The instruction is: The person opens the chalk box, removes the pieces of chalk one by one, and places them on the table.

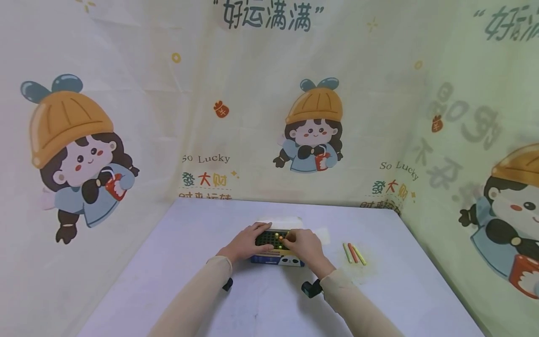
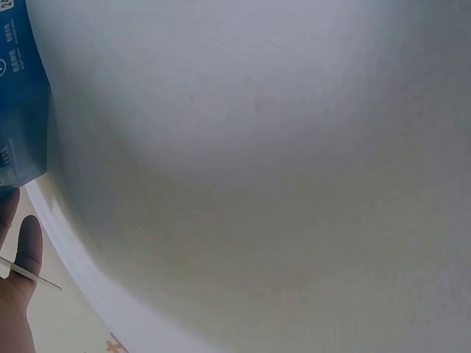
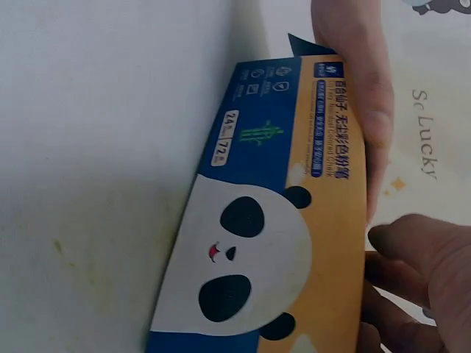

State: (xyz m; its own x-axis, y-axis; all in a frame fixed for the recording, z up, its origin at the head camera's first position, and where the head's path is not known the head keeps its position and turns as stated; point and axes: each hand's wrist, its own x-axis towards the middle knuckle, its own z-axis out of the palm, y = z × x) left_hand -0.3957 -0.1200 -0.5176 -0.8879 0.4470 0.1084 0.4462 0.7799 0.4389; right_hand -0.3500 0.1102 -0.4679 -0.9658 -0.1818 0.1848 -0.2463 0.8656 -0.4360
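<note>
A blue and orange chalk box [image 1: 269, 258] with a panda face [image 3: 246, 254] on its front stands on the table with its top open. Inside is a dark grid of holes [image 1: 265, 238], where a few yellow and orange chalk tips show. My left hand [image 1: 248, 241] grips the box's left side, thumb along the front top edge, fingers behind. At the right end of the grid, my right hand [image 1: 304, 244] has thumb and fingertips together at an orange chalk stick [image 1: 280, 238]. In the right wrist view the box wall hides that chalk.
Three chalk sticks [image 1: 353, 253], yellow-green, orange and yellow, lie on the white table [image 1: 261, 304] right of the box. Behind the box a pale flap [image 1: 280, 222] stands out. Printed cloth [image 1: 252, 131] hangs around the table.
</note>
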